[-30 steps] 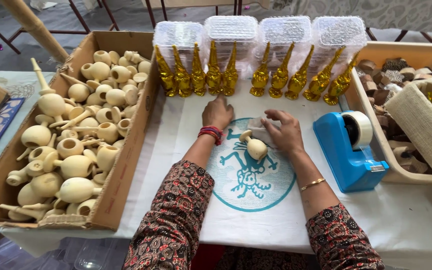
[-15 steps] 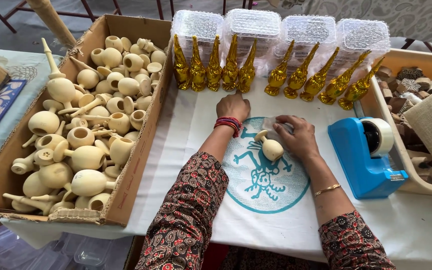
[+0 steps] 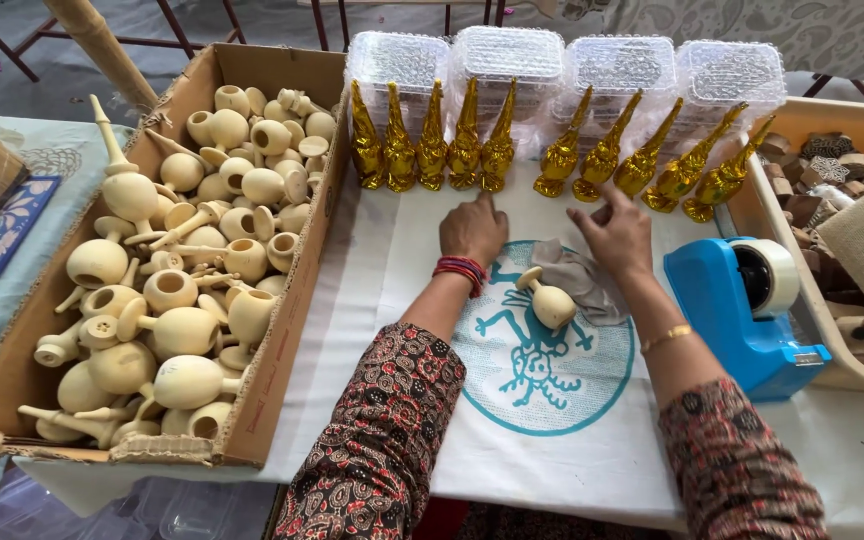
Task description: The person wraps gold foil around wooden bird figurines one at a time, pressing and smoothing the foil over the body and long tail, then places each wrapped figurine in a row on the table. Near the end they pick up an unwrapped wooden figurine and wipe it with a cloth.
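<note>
A plain cream wooden pot lies on its side on the white cloth with a teal print, beside a crumpled grey rag. My left hand reaches forward, fingers close to the left group of gold-wrapped pieces and holding nothing. Over the rag's far edge my right hand hovers with fingers spread, just below the right group of gold pieces. Neither hand touches the pot.
A cardboard box full of several unpainted wooden pots stands at the left. Clear plastic lidded boxes line the back. A blue tape dispenser sits at the right, next to a tray of carved wooden blocks.
My right hand has let go of the wooden pot and rag, which now lie on the cloth. Both hands have moved forward toward the row of gold pieces.
</note>
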